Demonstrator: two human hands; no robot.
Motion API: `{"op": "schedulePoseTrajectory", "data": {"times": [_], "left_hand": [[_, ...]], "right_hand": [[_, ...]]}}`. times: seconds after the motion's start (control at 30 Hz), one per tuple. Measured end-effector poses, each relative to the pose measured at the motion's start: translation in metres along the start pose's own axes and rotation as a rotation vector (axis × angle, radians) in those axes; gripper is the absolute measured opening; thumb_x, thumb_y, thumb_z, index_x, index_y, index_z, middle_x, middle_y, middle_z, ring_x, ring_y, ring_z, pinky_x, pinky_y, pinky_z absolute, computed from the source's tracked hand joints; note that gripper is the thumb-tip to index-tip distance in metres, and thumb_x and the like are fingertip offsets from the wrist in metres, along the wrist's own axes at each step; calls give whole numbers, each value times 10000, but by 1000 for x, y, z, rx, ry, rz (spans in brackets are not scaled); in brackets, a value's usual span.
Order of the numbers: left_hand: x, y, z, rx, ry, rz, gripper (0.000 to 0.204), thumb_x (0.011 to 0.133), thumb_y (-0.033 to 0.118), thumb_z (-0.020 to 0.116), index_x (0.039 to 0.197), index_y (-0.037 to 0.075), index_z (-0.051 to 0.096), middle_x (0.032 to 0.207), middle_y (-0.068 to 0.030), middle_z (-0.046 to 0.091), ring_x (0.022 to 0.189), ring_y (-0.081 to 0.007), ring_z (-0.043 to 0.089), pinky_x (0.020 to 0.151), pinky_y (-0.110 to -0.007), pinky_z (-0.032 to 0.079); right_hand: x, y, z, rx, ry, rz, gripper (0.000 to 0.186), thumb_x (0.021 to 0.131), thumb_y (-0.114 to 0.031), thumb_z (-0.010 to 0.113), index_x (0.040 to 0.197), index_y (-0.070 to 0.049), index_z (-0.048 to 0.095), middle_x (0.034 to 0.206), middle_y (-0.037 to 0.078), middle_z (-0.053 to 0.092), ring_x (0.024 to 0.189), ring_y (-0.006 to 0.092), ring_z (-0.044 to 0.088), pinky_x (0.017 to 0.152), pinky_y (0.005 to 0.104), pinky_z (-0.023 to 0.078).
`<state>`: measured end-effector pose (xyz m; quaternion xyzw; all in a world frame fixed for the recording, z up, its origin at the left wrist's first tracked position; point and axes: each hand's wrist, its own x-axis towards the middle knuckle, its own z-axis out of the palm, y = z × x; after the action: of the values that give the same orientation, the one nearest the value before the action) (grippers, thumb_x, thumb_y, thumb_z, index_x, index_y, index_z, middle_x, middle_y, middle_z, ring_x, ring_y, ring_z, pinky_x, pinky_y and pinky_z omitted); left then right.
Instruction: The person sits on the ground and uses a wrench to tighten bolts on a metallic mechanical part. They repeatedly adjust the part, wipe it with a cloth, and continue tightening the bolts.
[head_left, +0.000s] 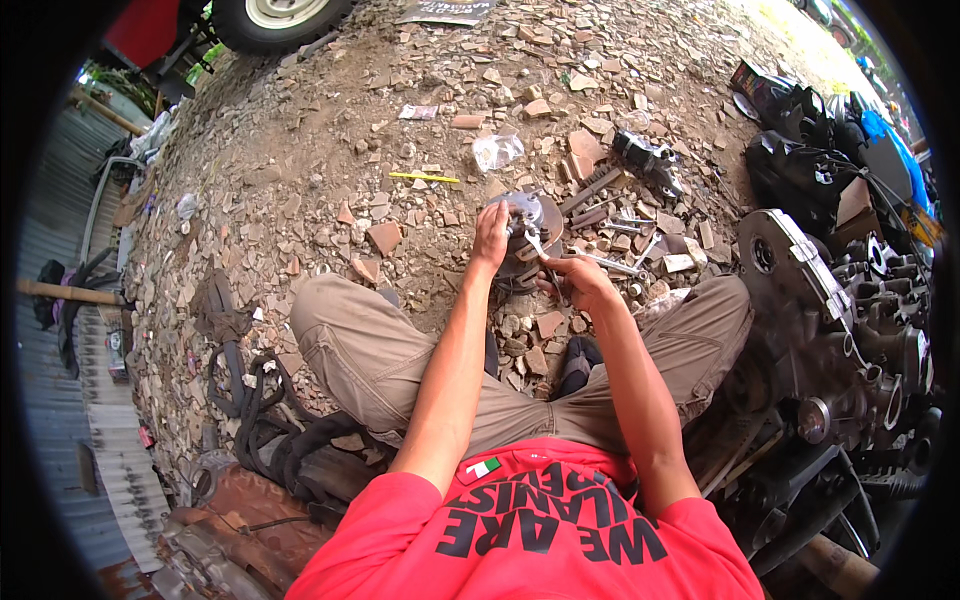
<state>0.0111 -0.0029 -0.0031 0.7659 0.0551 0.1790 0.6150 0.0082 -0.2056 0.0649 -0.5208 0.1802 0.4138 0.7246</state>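
A round grey metal machine part (520, 212), perhaps an alternator or pump, stands on the stony ground between my knees. My left hand (489, 238) is closed against its left side and steadies it. From the right, my right hand (580, 283) grips a small silver wrench (534, 243), whose end meets the front of the part. What the wrench end fits on is too small to tell. Right of the part lie several loose tools, among them a long silver wrench (612, 264) and another wrench (648, 249).
A dark metal component (647, 160) and a metal bar (592, 190) lie ahead to the right. A yellow strip (424, 177) and clear plastic (497, 152) lie ahead. Engine parts (800, 270) crowd my right; black hoses (265, 425) and a rusty casting (235, 535) lie left.
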Motion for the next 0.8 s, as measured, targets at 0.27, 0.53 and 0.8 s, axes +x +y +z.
{"op": "schedulePoseTrajectory", "data": {"times": [0.27,0.53,0.8], "left_hand": [[0,-8,-10,18,-4,-1,623,1095,425,252,1064,13,719,1167,-177,677,1179,-353,550,1105,-445,353],[1,1,-9,68,-4,24,619,1098,415,250,1050,15,720,1149,-172,683,1138,-345,574,1086,-450,368],[-4,6,-4,192,29,4,335,893,326,708,1060,36,723,1191,-158,676,1253,-329,530,1131,-433,351]], "right_hand": [[-4,-8,9,-859,179,-308,240,884,-122,763,1007,43,639,847,124,696,766,241,674,606,363,521],[-2,8,-23,-1065,628,-951,256,893,-103,723,1000,63,560,938,278,682,886,434,676,778,489,516],[25,-4,-67,-1019,605,-543,247,882,-141,748,1008,69,718,941,233,738,874,334,719,783,425,545]]}}
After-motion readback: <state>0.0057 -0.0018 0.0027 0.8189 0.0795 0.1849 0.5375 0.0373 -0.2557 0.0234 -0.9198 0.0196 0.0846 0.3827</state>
